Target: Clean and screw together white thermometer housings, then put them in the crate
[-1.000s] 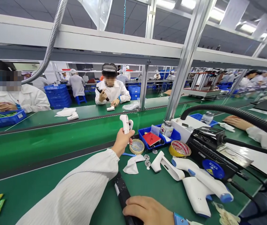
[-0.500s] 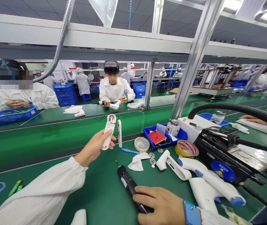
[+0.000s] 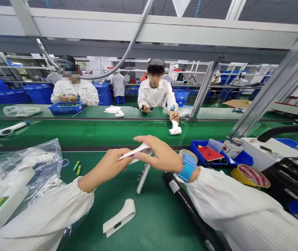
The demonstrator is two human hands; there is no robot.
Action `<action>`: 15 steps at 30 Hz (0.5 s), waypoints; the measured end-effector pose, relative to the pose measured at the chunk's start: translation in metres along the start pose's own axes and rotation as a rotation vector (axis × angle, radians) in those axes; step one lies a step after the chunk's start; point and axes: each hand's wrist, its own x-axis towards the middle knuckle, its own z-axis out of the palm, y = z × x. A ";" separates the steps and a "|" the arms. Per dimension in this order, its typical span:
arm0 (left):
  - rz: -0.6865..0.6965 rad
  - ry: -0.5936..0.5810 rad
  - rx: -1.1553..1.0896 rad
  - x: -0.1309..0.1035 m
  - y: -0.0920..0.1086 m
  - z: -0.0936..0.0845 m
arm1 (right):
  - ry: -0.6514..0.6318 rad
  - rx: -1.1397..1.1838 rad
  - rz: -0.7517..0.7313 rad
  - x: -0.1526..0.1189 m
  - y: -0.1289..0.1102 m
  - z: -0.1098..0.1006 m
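Fingers (image 3: 128, 155) on white shell (image 3: 135, 152) — unlabelled

left hand (image 3: 109, 166) and right hand (image 3: 159, 155) gripping white casing (image 3: 135, 152), green bench (image 3: 159, 216)

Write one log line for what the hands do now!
left hand: holds white shell half | right hand: holds same piece | black screwdriver: lying on bench

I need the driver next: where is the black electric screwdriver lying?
The screwdriver lies on the green bench, low and right of centre, just under the right hand and sleeve, unheld.
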 end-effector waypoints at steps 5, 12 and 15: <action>-0.095 0.065 0.093 -0.006 -0.023 -0.003 | -0.089 -0.004 0.142 0.033 0.006 0.044; -0.113 0.054 0.116 -0.007 -0.036 -0.013 | -0.136 0.121 0.354 0.044 0.002 0.063; -0.135 0.051 0.142 -0.011 -0.035 -0.018 | -0.162 0.178 0.373 0.049 0.000 0.065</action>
